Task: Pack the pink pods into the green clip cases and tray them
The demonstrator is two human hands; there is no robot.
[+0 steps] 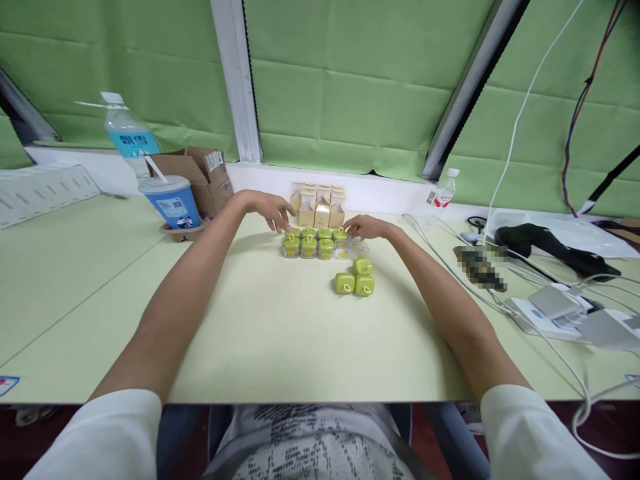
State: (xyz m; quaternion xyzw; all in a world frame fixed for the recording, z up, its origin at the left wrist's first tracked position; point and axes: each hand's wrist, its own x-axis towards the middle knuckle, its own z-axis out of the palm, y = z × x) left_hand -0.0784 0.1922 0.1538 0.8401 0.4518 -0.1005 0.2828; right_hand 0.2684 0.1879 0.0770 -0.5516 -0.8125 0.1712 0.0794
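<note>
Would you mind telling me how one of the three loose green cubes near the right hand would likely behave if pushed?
The loose green cubes look small and blocky, so one probably slides rather than rolls. Their glossy surface suggests hard, slightly slippery plastic. They seem light, so a nudge might knock a neighbour.

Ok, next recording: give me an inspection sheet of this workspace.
Surface: pale green table.
Job's things: row of green cases in clear packs; three loose green cases; small cream boxes behind.
Clutter: blue cup, water bottle, cardboard box, small bottle.
Hands: left hand and right hand at the row's ends, fingers spread.
Cables: white cables, right side.
Surroundings: green blinds.
</note>
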